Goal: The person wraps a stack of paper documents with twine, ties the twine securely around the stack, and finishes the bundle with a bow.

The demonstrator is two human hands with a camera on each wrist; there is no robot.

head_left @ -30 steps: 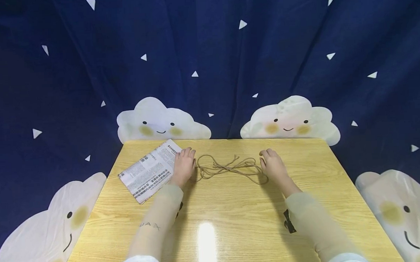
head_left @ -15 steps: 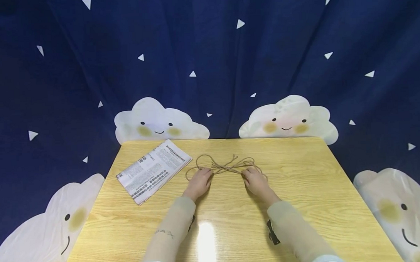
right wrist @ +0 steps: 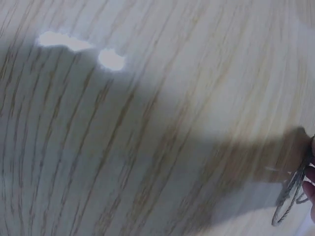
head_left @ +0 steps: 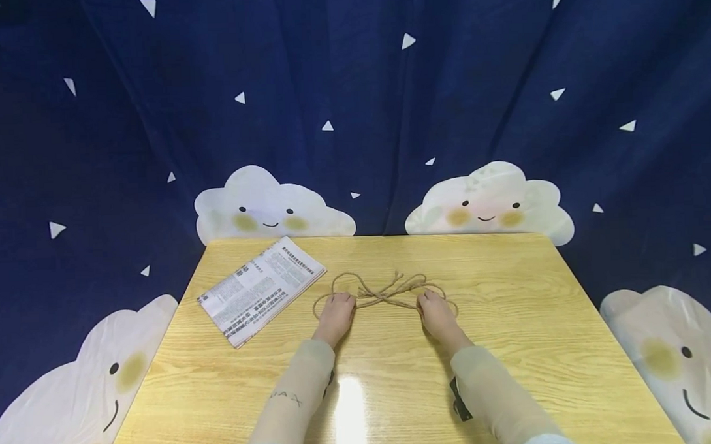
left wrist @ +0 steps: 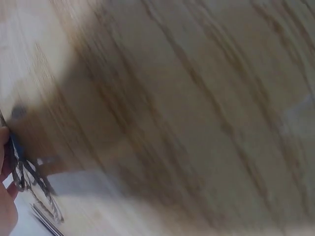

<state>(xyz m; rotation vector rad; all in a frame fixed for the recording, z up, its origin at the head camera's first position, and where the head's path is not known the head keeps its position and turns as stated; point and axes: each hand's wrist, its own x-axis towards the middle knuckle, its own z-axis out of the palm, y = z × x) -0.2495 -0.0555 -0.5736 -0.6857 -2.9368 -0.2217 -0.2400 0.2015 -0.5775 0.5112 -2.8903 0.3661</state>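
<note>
A thin brown rope (head_left: 384, 298) lies toward the far side of the wooden table, looped out on both sides of a crossing in its middle. My left hand (head_left: 335, 316) pinches strands of the left loops. In the left wrist view my fingers (left wrist: 6, 147) curl at the rope (left wrist: 29, 177) at the left edge. Over on the other side, my right hand (head_left: 440, 317) pinches the right loops. At the right edge of the right wrist view, the rope (right wrist: 290, 196) hangs in loops by my fingers (right wrist: 310, 187).
A folded newspaper (head_left: 262, 290) lies on the table (head_left: 511, 295), left of the rope. Behind the table hangs a dark blue curtain (head_left: 362, 84) with white triangles and smiling clouds. Light glares off the tabletop between my forearms.
Both hands have come inward from the outer sides of the rope to its loops and taken hold. Over the last half second, hands and rope have shifted slightly toward me.
</note>
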